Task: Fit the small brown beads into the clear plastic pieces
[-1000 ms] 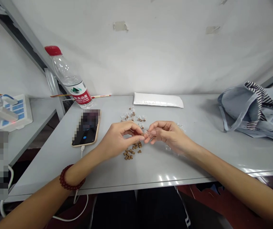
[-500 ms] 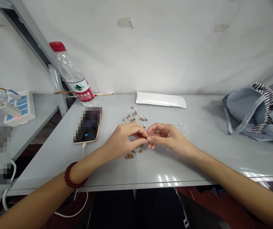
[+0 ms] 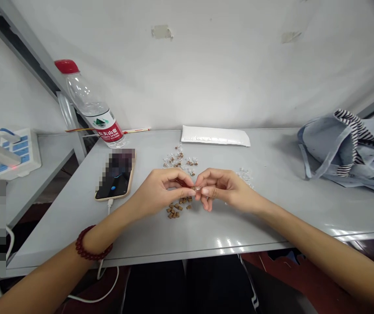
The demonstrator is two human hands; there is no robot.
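Note:
My left hand (image 3: 165,189) and my right hand (image 3: 226,189) meet over the middle of the table. Thumb and fingertips of each pinch one end of a small clear-wrapped brown piece (image 3: 197,189); its details are too small to make out. Loose brown pieces (image 3: 174,210) lie on the tabletop below and beside my left hand, partly hidden by it. Beyond the hands is a scatter of small brown pieces in clear wrapping (image 3: 180,161). Right of them, partly behind my right hand, sits a pile of small clear bits (image 3: 245,175).
A phone (image 3: 114,176) on a white charging cable lies left, with a water bottle (image 3: 98,113) behind it. A flat white packet (image 3: 215,136) rests by the wall. At the right is a blue cloth bag (image 3: 327,144). A power strip (image 3: 21,152) stands far left on another surface.
The fingertips have drawn slightly apart, and the small wrapped piece now shows between them. My view has shifted a little, moving most of the scene left.

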